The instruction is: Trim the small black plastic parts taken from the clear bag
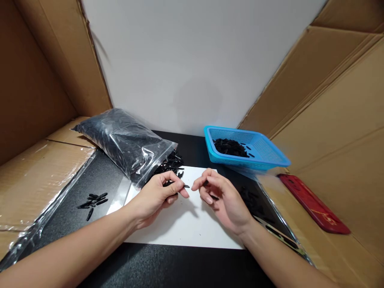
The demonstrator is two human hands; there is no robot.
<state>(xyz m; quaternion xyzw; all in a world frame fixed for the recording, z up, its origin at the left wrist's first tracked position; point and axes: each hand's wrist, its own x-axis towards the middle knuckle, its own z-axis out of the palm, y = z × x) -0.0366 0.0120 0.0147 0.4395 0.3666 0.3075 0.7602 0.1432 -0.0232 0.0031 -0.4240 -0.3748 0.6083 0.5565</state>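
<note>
Above a white sheet [186, 228], my left hand [163, 190] pinches a slender black piece [186, 186] between thumb and fingertips; its tip sticks out toward the other hand. My right hand [223, 196] is close by on the right, its fingers curled. Dark bits show between those fingers, seemingly similar pieces, partly hidden. Behind my left hand, a clear zip bag [120, 140] full of black pieces lies on its side. Its mouth faces the sheet, and a loose heap of black pieces [172, 162] spills out there.
A blue basket [267, 150] at the back right holds a pile of black pieces [229, 148]. Several more pieces [93, 202] lie on the black table at left, and others [252, 202] beyond my right wrist. A red object [315, 204] rests by the right cardboard wall [339, 100].
</note>
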